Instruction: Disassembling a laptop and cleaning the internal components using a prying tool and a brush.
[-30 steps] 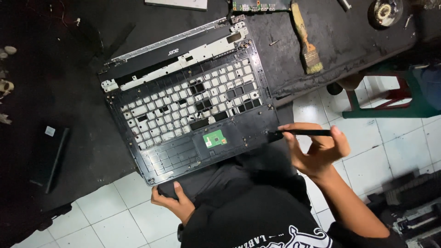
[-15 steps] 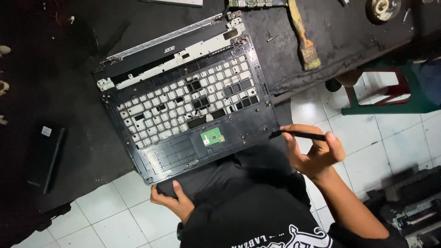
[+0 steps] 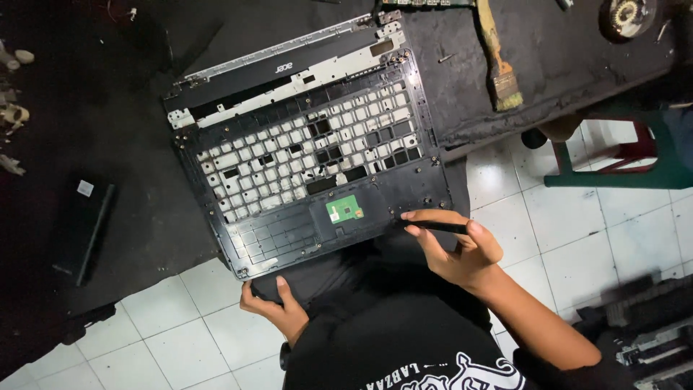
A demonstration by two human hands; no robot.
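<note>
In the middle of the frame lies one laptop palm-rest shell, turned inside out, so the white backs of the keys and one small green circuit board show; its lower edge hangs over the table's rim, above the person's lap. The right hand, right of centre and low, has its fingers closed around one slim black tool, thumb on top, the tip pointing left at the shell's lower right corner. The left hand, at the bottom centre-left, sits just under the shell's lower edge with its fingers loosely curled (whether they grip the dark cloth there or only rest on it cannot be told).

To do this step well, judging by how things lie, the tool's tip should meet the corner squarely and with light pressure, while the left hand steadies the overhanging edge so the shell does not tip off the table.

Behind the shell, toward the upper middle, lies one black screen frame with a silver strip. At the upper right, on the black table, rest one paintbrush with a wooden handle and one round metal part. One flat black box sits at the left. Off the table, at the right, stands one green stool on the white tiled floor.
</note>
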